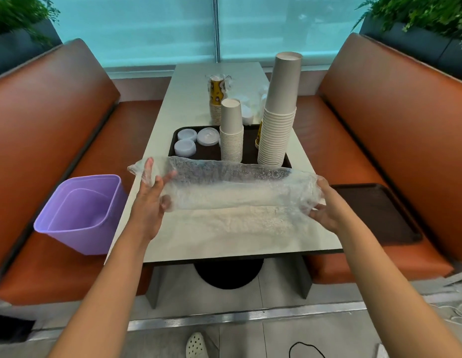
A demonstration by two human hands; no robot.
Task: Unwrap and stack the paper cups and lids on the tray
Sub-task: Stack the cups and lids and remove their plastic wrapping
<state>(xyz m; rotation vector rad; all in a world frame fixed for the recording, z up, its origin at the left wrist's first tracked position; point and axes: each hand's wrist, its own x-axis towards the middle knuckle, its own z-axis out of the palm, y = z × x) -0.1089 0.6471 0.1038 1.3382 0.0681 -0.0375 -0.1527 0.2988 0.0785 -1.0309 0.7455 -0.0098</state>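
Between two orange booth benches, over the table's near edge, the left hand (pixel 149 187) and right hand (pixel 321 210) pinch an empty plastic wrapper (pixel 237 187) by its ends; it looks feather-light, limp and slippery, best held bunched.

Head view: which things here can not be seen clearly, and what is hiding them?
- Printed cup stack on the tray: mostly hidden by the tall plain stack.
- White lids behind the tray: blurred, count unclear.
- Left hand fingertips: veiled by the plastic wrapper.
- Right hand: fingers partly behind the wrapper.
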